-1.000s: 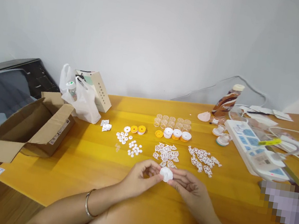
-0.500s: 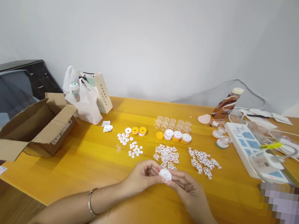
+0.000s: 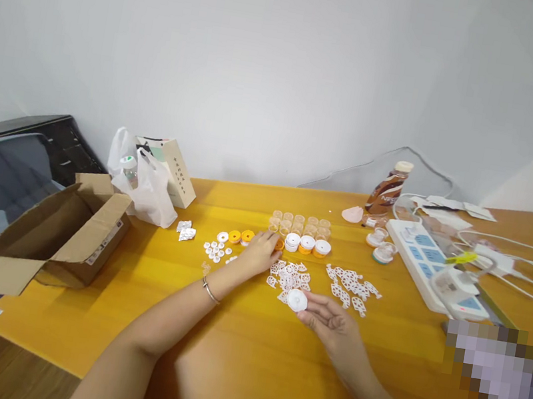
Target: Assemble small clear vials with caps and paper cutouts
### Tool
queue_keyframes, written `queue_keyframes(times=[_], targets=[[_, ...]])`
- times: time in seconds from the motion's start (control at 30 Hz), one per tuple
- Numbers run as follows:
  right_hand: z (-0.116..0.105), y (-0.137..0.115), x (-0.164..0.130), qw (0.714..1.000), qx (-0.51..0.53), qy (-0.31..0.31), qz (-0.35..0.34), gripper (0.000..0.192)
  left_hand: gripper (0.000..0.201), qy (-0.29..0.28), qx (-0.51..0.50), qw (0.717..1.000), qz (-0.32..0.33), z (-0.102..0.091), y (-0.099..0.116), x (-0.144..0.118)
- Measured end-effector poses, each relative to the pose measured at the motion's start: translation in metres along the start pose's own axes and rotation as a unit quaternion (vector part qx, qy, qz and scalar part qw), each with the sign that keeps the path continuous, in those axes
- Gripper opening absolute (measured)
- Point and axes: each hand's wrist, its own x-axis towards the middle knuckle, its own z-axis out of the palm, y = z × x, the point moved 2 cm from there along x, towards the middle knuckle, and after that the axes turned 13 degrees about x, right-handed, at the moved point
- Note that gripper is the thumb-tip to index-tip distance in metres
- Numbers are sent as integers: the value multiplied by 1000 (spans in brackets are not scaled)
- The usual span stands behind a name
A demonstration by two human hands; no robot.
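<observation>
While the right hand [image 3: 333, 321] rests low over the yellow table [image 3: 242, 351] with its fingers curled loosely upward, a small white round cap [image 3: 297, 300] is pinched at its fingertips, flat face turned up toward the camera. Being round, the cap shows no long axis; its disc lies roughly level, and a small mark is seen at its centre. The left hand [image 3: 261, 252] is stretched forward and to the left of the cap, well apart from it, its fingers bent down over the table beside the row of orange and white spools [image 3: 307, 244]; whether anything is pinched there cannot be told, since the fingertips are hidden by the hand itself. The small orange piece [image 3: 279, 244] nearest to it lies just beyond its knuckles, to the right. Between the two hands a heap of white lattice cut-outs [image 3: 291, 276] is spread, touching neither palm clearly, with a second heap [image 3: 351, 286] further right. Small white discs [image 3: 216, 251] lie left of the left wrist, which bears a bracelet [image 3: 209, 291]. Clear cups [image 3: 299, 221] stand behind the spools.
</observation>
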Motion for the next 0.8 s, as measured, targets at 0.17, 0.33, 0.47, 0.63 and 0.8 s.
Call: queue_keyframes(times=[0.17,0.33,0.47,0.63,0.8], targets=[[-1,0,-2,1000,-2,-2,1,34,27,13,-4,1000,-9,-12,5,-9],[2,-3,-4,1000,-16,-4,-4,35,43,58,-131,989,-20,-46,7,-46],[7,-4,-5,1000,-25,-14,6,34,43,-2,-232,969,-84,-54,0,-67],[8,-6,-7,999,-40,-16,-7,37,39,-96,-477,867,-108,-53,5,-76],[8,-8,-8,1000,-25,-12,-15,37,37,-179,-655,729,-91,-53,23,-84]])
